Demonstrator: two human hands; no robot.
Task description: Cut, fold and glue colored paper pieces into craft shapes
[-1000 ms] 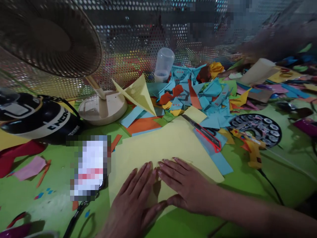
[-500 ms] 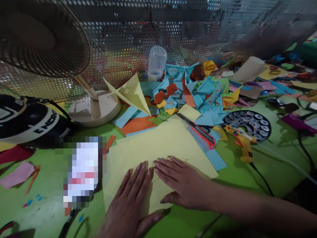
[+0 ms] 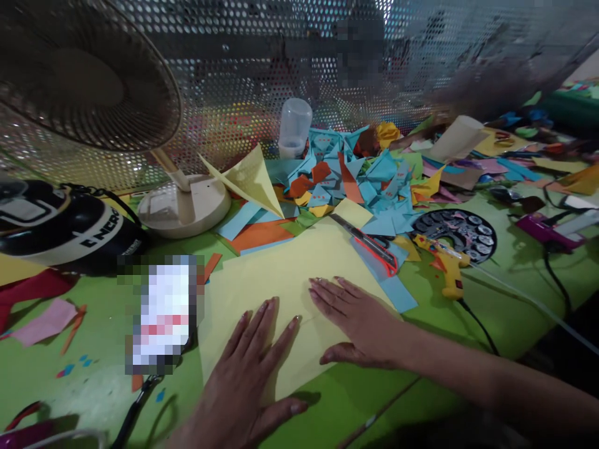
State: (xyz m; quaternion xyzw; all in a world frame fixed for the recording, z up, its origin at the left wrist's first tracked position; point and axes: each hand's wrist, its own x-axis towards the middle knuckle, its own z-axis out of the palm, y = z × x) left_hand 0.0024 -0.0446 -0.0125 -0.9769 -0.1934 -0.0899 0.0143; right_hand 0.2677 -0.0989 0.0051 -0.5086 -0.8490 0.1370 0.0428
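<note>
Pale yellow paper [image 3: 281, 268] lies flat on the green table. My left hand [image 3: 248, 374] rests on its lower left part, palm down, with the fingers spread and the thumb out past the paper's near edge. On the right part lies my right hand [image 3: 353, 321], also palm down, its fingers stretched out and its thumb apart. Neither hand holds anything. Beyond my right hand, a red and black box cutter [image 3: 367, 244] lies near the paper's far right edge, with blue paper [image 3: 397, 293] beneath and beside it.
A blurred-out phone [image 3: 166, 312] lies left of the paper. Behind stand a fan [image 3: 185, 206] and a clear cup [image 3: 295, 125], beside piled blue folded paper [image 3: 327, 149]. A yellow glue gun [image 3: 452, 274] and a black round tray [image 3: 482, 231] are at right.
My right hand has slid away from my left hand, to the right and slightly forward over the paper. The left index finger has spread from the others. The view has shifted slightly.
</note>
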